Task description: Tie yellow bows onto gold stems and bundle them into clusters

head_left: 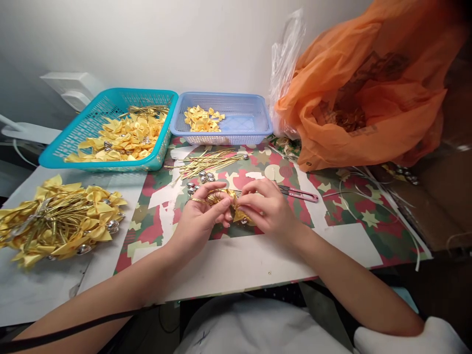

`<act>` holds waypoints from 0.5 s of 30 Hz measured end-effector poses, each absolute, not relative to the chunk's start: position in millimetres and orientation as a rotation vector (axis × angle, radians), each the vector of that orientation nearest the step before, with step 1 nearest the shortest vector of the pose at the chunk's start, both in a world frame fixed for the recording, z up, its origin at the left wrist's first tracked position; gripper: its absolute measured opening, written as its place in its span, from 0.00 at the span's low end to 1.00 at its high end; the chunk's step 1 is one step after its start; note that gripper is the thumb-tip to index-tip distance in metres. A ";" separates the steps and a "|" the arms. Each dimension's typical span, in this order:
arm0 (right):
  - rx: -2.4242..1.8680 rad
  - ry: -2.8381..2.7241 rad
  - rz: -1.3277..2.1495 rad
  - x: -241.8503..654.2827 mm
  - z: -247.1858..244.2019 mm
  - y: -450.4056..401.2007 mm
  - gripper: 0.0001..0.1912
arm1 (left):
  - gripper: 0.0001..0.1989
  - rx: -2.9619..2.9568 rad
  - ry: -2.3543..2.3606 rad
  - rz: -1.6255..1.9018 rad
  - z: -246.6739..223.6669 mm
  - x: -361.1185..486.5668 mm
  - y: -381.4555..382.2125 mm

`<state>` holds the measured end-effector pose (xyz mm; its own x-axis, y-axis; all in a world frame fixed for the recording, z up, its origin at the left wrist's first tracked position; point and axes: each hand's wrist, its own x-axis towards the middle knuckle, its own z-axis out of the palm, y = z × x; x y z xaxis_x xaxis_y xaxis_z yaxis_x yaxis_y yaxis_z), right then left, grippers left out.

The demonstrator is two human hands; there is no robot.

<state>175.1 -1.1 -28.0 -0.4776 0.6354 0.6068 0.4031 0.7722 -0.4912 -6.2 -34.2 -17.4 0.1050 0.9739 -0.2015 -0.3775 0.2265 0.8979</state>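
Observation:
My left hand (199, 214) is closed, its thumb and fingers pinched around gold twist ties (199, 200) that stick out to the left. My right hand (271, 206) meets it fingertip to fingertip, pinching at the same small piece. Between and below the fingertips shows a yellow ribbon bow (243, 216) with a silver bell; the fingers hide much of it. Several loose silver bells (206, 177) lie just beyond my left hand. Behind them is a spread of gold twist ties (206, 162). Pink-handled thread snips (300, 193) rest beyond my right hand.
A teal basket (59, 152) of yellow bows stands at back left, beside a blue basket (254, 127) with small ribbon pieces. A bundle of finished-looking yellow bows (70, 216) lies at left. An orange plastic bag (332, 59) bulges at right, near white strips (400, 223).

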 end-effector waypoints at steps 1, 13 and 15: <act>-0.826 -2.092 0.402 176.4 -26.7 0.0 0.06 | 0.19 0.767 0.966 1.185 -17.3 -6.7 -33.2; -1.332 -2.051 0.594 178.3 -25.3 5.3 0.04 | 0.16 1.039 1.074 1.046 -19.8 -9.8 -34.0; -1.403 -2.097 0.577 176.9 -27.2 4.0 0.03 | 0.23 1.295 1.097 0.932 -21.0 -9.7 -36.0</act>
<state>176.9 4.0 -27.2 -0.3067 0.9301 0.2023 0.6955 0.3641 -0.6195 -9.7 -36.0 -21.0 0.2498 0.9639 -0.0922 0.0651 0.0783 0.9948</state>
